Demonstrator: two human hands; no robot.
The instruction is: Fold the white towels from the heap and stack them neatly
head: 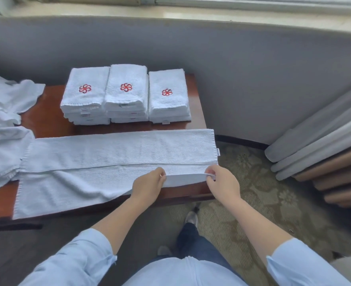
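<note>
Both hands pinch the near long edge of a long white terry towel (108, 153). The left hand (148, 183) has its thumb and fingers closed on the hem. The right hand (222, 181) is just beside it, closer to the towel's right end, and grips the hem the same way. Between them the edge is lifted slightly off the surface.

This one towel lies spread lengthwise across the front of a dark reddish-brown wooden table (46, 120), its right end hanging just past the table's right edge. Its far strip is doubled over, with a straight line running along the middle, and a small tag (216, 152) sticks out at the right end. The pile looks soft and plain, with a stitched hem on the left end.

Behind it stand three stacks of folded white towels (127, 93) side by side, touching, each top towel showing one red pinwheel emblem. I cannot count the towels in each stack for certain. One heap of loose white towels (1, 120) is crumpled at the table's left end, touching the spread towel.
</note>
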